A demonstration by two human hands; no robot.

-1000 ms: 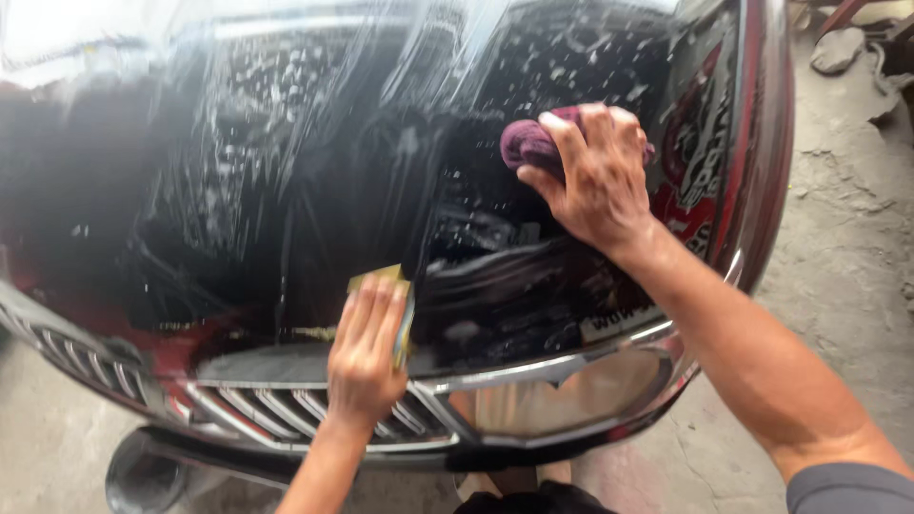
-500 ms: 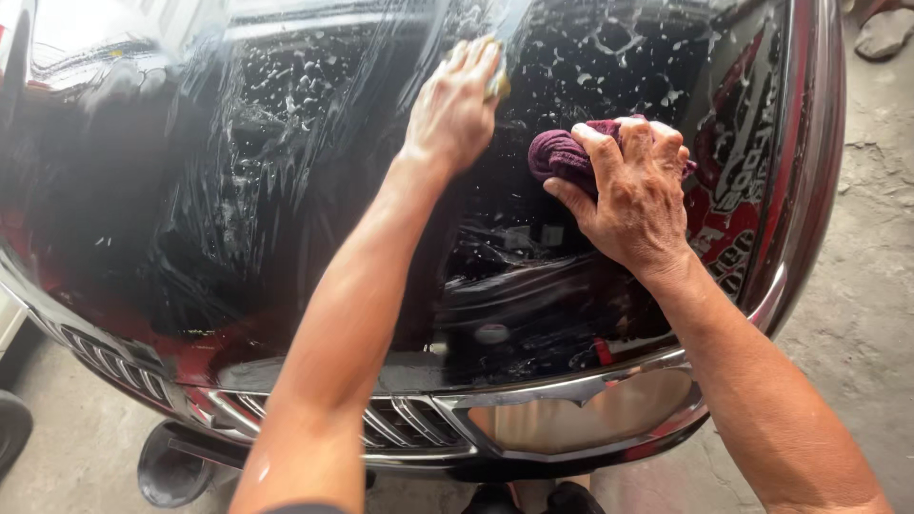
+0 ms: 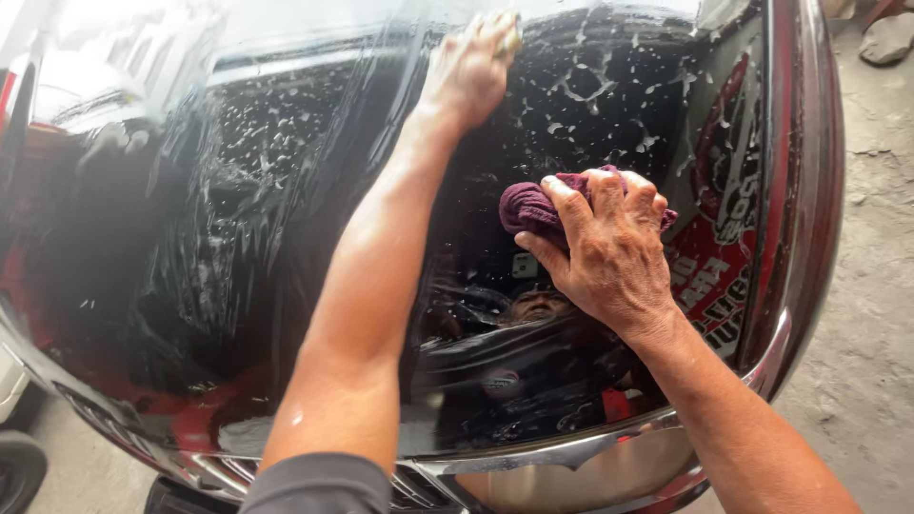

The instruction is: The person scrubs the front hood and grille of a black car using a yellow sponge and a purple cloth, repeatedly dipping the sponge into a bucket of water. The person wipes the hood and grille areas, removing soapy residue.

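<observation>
A glossy dark car hood (image 3: 219, 266) streaked with soapy foam fills the view. My left hand (image 3: 466, 71) reaches far up the hood, pressing a yellow-green sponge (image 3: 511, 38) against the wet paint; only the sponge's edge shows past my fingers. My right hand (image 3: 609, 252) rests lower, at centre right, fingers closed over a bunched maroon cloth (image 3: 533, 205) held flat on the hood. A red and white decal (image 3: 724, 228) lies just right of that hand.
The chrome trim and grille (image 3: 562, 466) run along the hood's near edge. Grey concrete ground (image 3: 876, 286) lies to the right, with a rock (image 3: 890, 38) at the top corner. A tyre (image 3: 19, 471) shows at the bottom left.
My left hand with the sponge has swept from the hood's near edge by the grille up to its far part. My right hand on the cloth has stayed about where it was.
</observation>
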